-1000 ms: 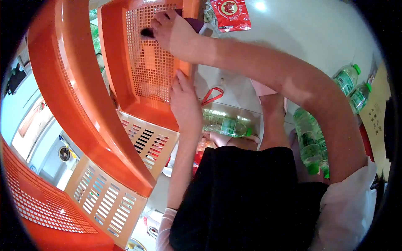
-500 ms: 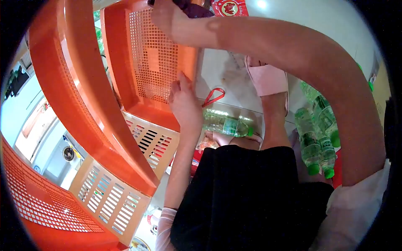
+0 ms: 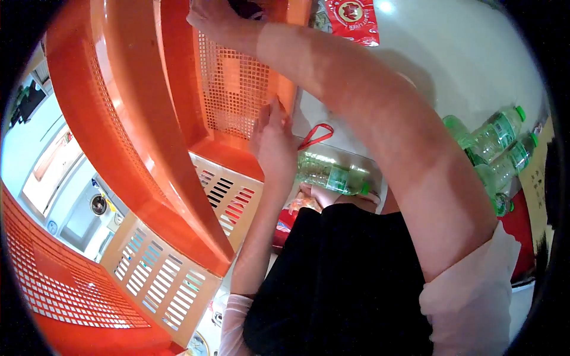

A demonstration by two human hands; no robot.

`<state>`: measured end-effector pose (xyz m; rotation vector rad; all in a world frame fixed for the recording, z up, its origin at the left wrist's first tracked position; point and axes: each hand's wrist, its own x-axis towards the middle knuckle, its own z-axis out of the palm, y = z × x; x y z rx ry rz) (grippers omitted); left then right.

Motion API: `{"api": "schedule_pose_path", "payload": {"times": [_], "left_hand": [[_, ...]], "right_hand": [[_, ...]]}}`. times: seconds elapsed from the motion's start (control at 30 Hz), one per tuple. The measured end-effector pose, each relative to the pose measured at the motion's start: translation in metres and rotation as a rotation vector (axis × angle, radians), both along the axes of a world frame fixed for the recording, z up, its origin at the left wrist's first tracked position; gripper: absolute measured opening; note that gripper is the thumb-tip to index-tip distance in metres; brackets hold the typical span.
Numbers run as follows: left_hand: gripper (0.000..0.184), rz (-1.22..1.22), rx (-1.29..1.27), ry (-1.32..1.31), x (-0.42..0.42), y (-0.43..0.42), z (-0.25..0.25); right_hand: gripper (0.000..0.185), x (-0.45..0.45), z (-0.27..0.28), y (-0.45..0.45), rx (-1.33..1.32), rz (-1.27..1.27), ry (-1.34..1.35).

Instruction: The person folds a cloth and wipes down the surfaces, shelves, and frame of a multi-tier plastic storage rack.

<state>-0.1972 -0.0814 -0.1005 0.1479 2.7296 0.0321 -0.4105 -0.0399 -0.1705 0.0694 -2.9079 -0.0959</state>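
Filling the left half of the view is an orange plastic rack point(image 3: 205, 141) with mesh walls and tan slotted panels. My left hand point(image 3: 274, 139) is at its near side edge, fingers curled against the rim. Higher up, my right hand point(image 3: 215, 16) reaches across the rack's opening, partly cut by the frame's top. Beside its palm, inside the rack, is a dark purple item point(image 3: 248, 8), a cloth or bag, apparently in that hand's grasp. A red strap loop point(image 3: 316, 136) lies just right of my left hand.
One clear green-capped bottle point(image 3: 332, 175) lies by my foot. Several more bottles point(image 3: 497, 135) lie at the right near a cardboard piece point(image 3: 537, 172). A red packet point(image 3: 355, 19) is on the pale floor at the top.
My right hand has shifted left, and the dark purple item has gone with it into the rack. My right arm now hangs lower. The view has turned, revealing more of the packet.
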Motion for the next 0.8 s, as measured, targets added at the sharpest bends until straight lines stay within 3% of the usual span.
{"api": "schedule_pose_path", "payload": {"times": [0.03,0.1,0.13,0.2,0.23,0.3,0.33,0.4,0.47,0.53,0.57,0.63,0.67,0.73,0.77,0.8], "left_hand": [[0.045,-0.034,0.018,0.028,0.003,-0.005,-0.005],[0.049,-0.102,0.038,0.009,0.007,-0.016,-0.008],[0.049,-0.105,0.024,0.001,0.009,-0.022,-0.012],[0.046,0.193,0.459,-0.011,0.017,-0.034,-0.024],[0.045,-0.139,0.069,-0.039,0.014,-0.038,-0.022],[0.046,-0.105,0.035,-0.04,0.006,-0.018,-0.007],[0.046,-0.077,0.007,-0.038,0.002,-0.007,-0.001],[0.046,-0.032,-0.005,-0.089,-0.002,0.003,0.003],[0.046,0.009,-0.031,-0.148,0.0,-0.001,0.003],[0.041,-0.047,-0.096,-0.095,-0.001,-0.005,-0.003],[0.036,-0.045,-0.143,-0.095,-0.002,0.002,0.002],[0.035,-0.054,-0.15,-0.105,-0.001,-0.002,-0.001],[0.034,-0.054,-0.156,-0.108,-0.001,-0.005,-0.002],[0.036,-0.1,-0.088,-0.083,0.002,-0.013,-0.003],[0.038,-0.147,-0.011,-0.054,0.002,-0.015,-0.003],[0.038,-0.146,-0.015,-0.045,0.001,-0.015,-0.003]], "right_hand": [[0.026,-0.016,-0.007,-0.013,-0.012,-0.001,0.001],[0.025,-0.043,-0.023,-0.046,-0.539,-0.152,0.054],[0.025,-0.044,-0.021,-0.044,-0.552,-0.158,0.047],[0.029,-0.037,-0.02,-0.038,-0.431,0.12,-0.096],[0.029,-0.034,-0.028,-0.044,-0.44,0.125,-0.109],[0.036,-0.034,-0.051,-0.053,-0.538,0.026,0.284],[0.036,-0.034,-0.05,-0.052,-0.532,0.024,0.27],[0.045,-0.028,-0.04,-0.046,-0.641,0.192,-0.065],[0.013,0.014,-0.037,-0.042,-0.588,0.249,0.194],[0.025,0.047,-0.02,-0.038,-0.793,0.303,-0.065],[0.025,0.056,-0.011,-0.037,-0.79,0.296,-0.065],[0.022,0.067,0.003,-0.034,-1.229,0.203,-0.1],[0.022,0.063,0.008,-0.033,-1.238,0.197,-0.104],[0.018,0.041,0.026,-0.036,-1.151,0.156,0.168],[0.018,0.024,0.029,-0.039,-1.159,0.161,0.169],[0.013,-0.001,0.026,-0.042,-0.963,0.172,0.437]]}}
